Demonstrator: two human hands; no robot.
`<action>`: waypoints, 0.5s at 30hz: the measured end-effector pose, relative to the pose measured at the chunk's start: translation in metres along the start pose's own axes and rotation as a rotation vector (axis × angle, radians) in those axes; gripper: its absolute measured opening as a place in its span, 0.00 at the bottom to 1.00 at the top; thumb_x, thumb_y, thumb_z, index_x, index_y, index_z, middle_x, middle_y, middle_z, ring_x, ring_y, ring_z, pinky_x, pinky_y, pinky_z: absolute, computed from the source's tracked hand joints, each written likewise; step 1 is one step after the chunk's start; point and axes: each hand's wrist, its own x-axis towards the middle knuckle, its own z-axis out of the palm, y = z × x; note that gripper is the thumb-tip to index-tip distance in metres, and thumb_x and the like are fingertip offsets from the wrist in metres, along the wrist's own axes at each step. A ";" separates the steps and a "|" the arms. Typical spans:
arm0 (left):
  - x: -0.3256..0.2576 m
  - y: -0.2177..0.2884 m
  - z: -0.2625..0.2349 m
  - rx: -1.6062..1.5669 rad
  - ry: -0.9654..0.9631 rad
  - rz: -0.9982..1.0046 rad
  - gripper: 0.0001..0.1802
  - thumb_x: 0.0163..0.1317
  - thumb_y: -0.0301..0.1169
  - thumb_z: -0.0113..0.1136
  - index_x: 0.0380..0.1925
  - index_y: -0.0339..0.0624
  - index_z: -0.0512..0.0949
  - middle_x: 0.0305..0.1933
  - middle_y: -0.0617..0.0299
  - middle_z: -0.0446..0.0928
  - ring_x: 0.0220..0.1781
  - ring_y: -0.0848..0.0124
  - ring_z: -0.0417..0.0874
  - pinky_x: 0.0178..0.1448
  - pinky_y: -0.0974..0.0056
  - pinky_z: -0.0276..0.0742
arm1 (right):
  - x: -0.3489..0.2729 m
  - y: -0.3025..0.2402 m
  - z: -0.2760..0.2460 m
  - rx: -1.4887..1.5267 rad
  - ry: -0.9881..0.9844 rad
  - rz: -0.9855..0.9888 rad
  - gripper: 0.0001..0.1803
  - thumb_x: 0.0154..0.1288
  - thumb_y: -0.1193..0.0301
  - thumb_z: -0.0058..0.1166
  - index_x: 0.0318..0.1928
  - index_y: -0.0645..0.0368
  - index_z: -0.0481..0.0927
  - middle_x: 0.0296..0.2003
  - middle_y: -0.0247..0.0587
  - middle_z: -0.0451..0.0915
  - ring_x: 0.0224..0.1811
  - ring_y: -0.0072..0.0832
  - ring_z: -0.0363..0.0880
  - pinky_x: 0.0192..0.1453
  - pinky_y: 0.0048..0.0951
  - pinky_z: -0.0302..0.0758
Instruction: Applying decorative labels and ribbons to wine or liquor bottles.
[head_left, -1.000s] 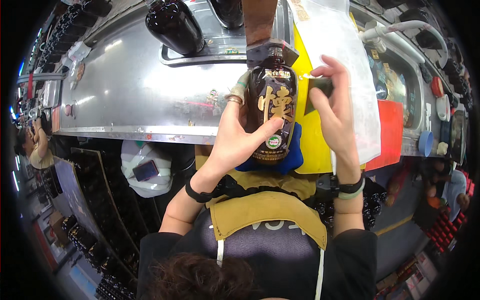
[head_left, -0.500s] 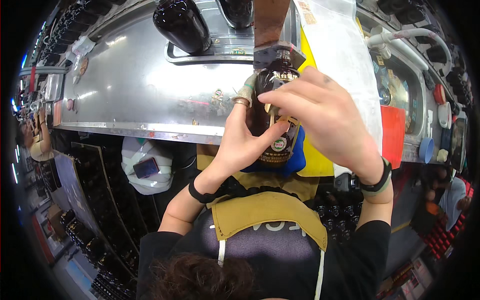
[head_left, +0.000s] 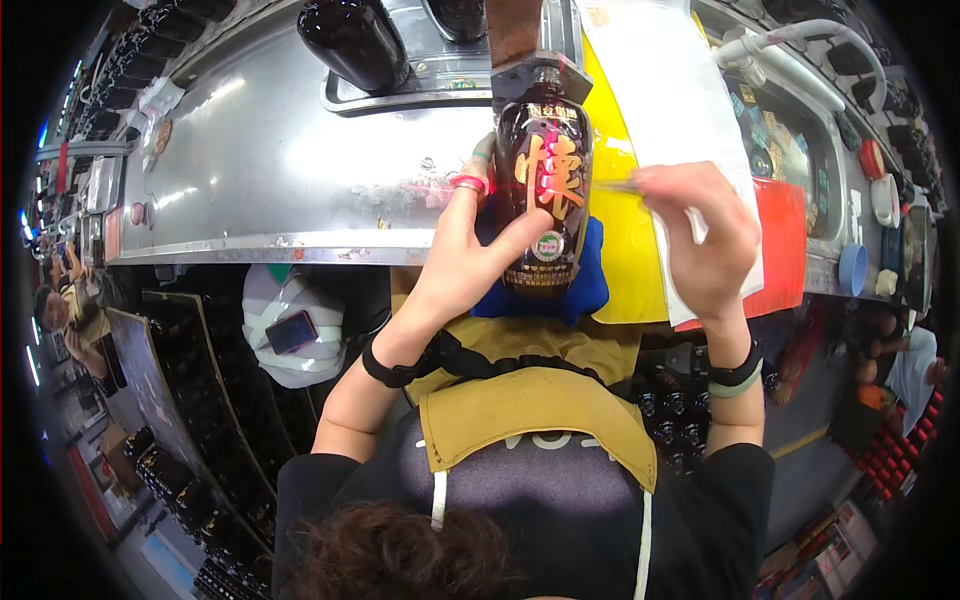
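Note:
A dark glossy bottle [head_left: 512,190] with large gold characters and a round green-and-white mark lies neck away from me, in front of a dark metal block [head_left: 560,78]. Its base rests on a blue cloth [head_left: 592,275]. My left hand [head_left: 470,255] grips the bottle from the left, thumb across its front, fingers along its side and partly hidden. One finger wears a wrap lit red. To the right, apart from the bottle, my right hand [head_left: 705,225] pinches a thin pointed metal tool [head_left: 625,186], its tip toward the lettering; its exact kind is unclear.
Dark bottles [head_left: 355,45] stand on a metal tray [head_left: 440,90] at the back of the steel table [head_left: 280,170]. White sheets [head_left: 680,110] overlap a yellow sheet [head_left: 630,290] and a red one [head_left: 780,240] on the right. Beyond is a sink [head_left: 800,150] with a blue cup [head_left: 853,270].
My right hand has drawn back to the right from the bottle, uncovering its gold characters and showing the thin tool. My left hand stays on the bottle.

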 end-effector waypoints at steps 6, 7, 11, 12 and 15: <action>-0.001 0.014 0.008 0.092 -0.043 -0.083 0.51 0.60 0.35 0.79 0.75 0.29 0.57 0.69 0.50 0.72 0.71 0.64 0.74 0.77 0.56 0.67 | -0.012 0.000 -0.005 0.037 0.167 0.097 0.14 0.60 0.89 0.63 0.46 0.66 0.87 0.43 0.46 0.89 0.44 0.35 0.87 0.50 0.30 0.83; -0.002 0.014 0.009 0.178 -0.007 -0.060 0.48 0.58 0.38 0.80 0.70 0.28 0.61 0.66 0.48 0.74 0.68 0.63 0.77 0.74 0.56 0.71 | -0.012 -0.001 -0.003 0.044 0.167 0.089 0.14 0.61 0.89 0.64 0.47 0.66 0.87 0.43 0.45 0.89 0.44 0.35 0.87 0.50 0.30 0.83; -0.006 0.023 0.013 0.259 0.035 -0.025 0.50 0.52 0.39 0.83 0.66 0.28 0.63 0.63 0.46 0.75 0.66 0.61 0.78 0.72 0.56 0.74 | -0.013 -0.008 -0.002 0.028 0.149 0.087 0.14 0.62 0.88 0.64 0.47 0.65 0.87 0.42 0.45 0.89 0.44 0.34 0.87 0.49 0.30 0.84; -0.006 0.023 0.012 0.294 0.035 -0.026 0.51 0.50 0.38 0.83 0.67 0.27 0.62 0.63 0.46 0.74 0.67 0.60 0.77 0.73 0.56 0.73 | -0.012 -0.009 -0.001 0.030 0.141 0.089 0.14 0.62 0.87 0.64 0.47 0.65 0.87 0.42 0.45 0.89 0.44 0.34 0.87 0.49 0.30 0.84; -0.005 0.024 0.012 0.234 -0.005 -0.029 0.54 0.48 0.37 0.85 0.68 0.28 0.60 0.66 0.45 0.72 0.68 0.59 0.76 0.74 0.55 0.72 | -0.013 -0.011 0.002 0.057 0.138 0.101 0.14 0.62 0.87 0.64 0.47 0.65 0.87 0.42 0.44 0.89 0.44 0.34 0.87 0.49 0.31 0.84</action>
